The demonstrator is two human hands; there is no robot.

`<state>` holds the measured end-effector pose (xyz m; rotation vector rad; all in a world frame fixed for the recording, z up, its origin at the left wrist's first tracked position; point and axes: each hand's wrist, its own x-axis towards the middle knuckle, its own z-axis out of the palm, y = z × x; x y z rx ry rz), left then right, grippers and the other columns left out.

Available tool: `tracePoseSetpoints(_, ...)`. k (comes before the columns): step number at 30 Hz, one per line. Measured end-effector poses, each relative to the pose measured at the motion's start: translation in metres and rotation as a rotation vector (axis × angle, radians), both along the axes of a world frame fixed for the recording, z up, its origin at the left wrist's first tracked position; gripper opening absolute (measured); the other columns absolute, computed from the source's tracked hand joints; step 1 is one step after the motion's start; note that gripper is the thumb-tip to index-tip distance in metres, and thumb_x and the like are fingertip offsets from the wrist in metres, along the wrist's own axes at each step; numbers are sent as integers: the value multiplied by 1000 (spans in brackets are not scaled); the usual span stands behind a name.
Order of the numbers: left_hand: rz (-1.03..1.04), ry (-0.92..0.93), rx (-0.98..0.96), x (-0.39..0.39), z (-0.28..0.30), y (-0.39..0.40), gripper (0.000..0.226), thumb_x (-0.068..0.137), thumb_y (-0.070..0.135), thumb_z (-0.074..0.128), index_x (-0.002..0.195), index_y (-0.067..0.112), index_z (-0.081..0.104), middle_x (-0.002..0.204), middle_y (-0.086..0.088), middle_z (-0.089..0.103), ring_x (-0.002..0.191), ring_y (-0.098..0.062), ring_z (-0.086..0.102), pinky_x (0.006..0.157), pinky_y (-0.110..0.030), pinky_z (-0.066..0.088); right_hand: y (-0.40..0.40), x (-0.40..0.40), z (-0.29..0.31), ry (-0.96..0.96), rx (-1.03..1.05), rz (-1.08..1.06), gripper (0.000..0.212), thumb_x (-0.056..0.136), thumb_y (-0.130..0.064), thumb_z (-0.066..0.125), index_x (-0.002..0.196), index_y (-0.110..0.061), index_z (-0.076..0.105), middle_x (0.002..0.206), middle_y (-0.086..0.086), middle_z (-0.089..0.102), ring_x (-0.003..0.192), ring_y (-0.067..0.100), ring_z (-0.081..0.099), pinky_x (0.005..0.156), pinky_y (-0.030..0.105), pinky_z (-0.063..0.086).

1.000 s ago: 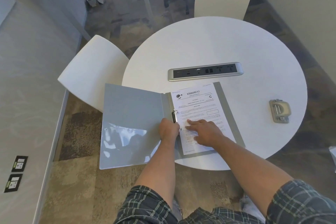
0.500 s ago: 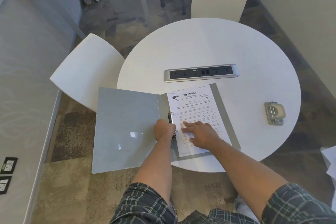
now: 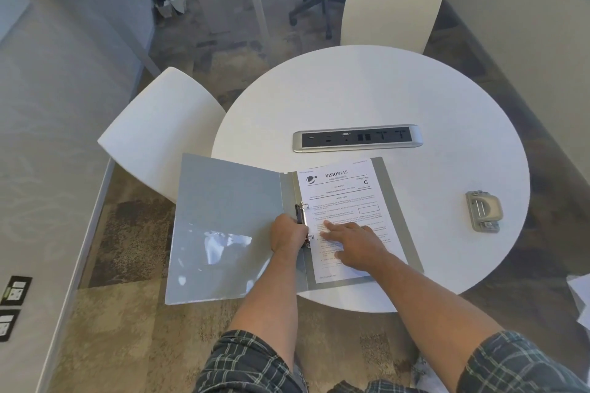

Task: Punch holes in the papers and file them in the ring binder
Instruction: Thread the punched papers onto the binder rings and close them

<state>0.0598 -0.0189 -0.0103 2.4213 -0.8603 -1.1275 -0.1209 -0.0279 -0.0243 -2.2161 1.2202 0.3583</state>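
A grey ring binder (image 3: 230,220) lies open on the near left part of the round white table (image 3: 367,96), its left cover hanging past the table edge. A printed paper (image 3: 344,195) rests on the binder's right half, against the metal ring mechanism (image 3: 301,212). My left hand (image 3: 287,233) is closed around the lower part of that mechanism. My right hand (image 3: 354,241) lies flat on the paper with fingers spread, pressing near the rings. A grey hole punch (image 3: 483,210) sits alone at the right of the table.
A silver power strip (image 3: 357,138) is set into the table's middle. Two white chairs stand at the table, one left (image 3: 159,124) and one at the back (image 3: 392,0). Loose white sheets (image 3: 582,300) show at the right frame edge.
Both hands stay on the ring mechanism and the paper. The view has shifted slightly; the binder, paper and punch keep their places.
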Motion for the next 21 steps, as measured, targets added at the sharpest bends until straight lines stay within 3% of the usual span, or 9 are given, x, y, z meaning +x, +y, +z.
tracePoseSetpoints(5, -14, 6, -45, -2, 5, 5, 26, 72, 1, 61, 54, 16, 49, 56, -1, 56, 56, -24, 54, 53, -26, 43, 1, 0, 2, 12, 11, 12, 64, 98, -23, 57, 156, -42, 36, 168, -20, 18, 151, 16, 28, 119, 45, 28)
tracePoseSetpoints(10, -40, 39, -85, -3, 8, 7, 18, 70, 3, 60, 57, 14, 52, 52, -1, 51, 49, -20, 44, 46, -20, 33, 0, 0, 2, 14, 15, 14, 65, 97, -25, 58, 155, -44, 38, 168, -21, 18, 150, 17, 30, 117, 46, 29)
tracePoseSetpoints(12, -50, 70, -87, -1, 5, 8, 6, 72, 5, 62, 68, 4, 66, 63, -10, 68, 52, -18, 54, 43, -19, 38, 0, 1, 2, 21, 12, 19, 64, 97, -26, 58, 155, -44, 38, 168, -20, 19, 150, 18, 30, 117, 46, 30)
tracePoseSetpoints(14, -49, 101, -81, 0, 4, 7, 13, 73, 7, 66, 81, 1, 74, 80, -13, 77, 61, -20, 64, 50, -23, 50, 0, 2, 3, 27, 8, 25, 65, 97, -27, 58, 156, -43, 36, 168, -20, 19, 150, 18, 31, 117, 46, 30)
tracePoseSetpoints(17, -71, 136, -48, 2, 4, 7, 12, 76, 13, 73, 85, 5, 75, 83, -11, 77, 76, -25, 74, 67, -36, 61, 2, 3, 5, 45, -13, 32, 67, 98, -25, 58, 158, -37, 32, 168, -15, 23, 149, 19, 34, 117, 45, 31)
tracePoseSetpoints(21, -94, 161, -56, 2, 0, 13, 11, 79, 18, 77, 83, 8, 74, 83, -9, 77, 78, -25, 75, 69, -35, 60, 4, 5, 10, 55, -47, 23, 77, 98, -23, 58, 162, -34, 17, 163, -3, 39, 143, 23, 42, 114, 44, 35)
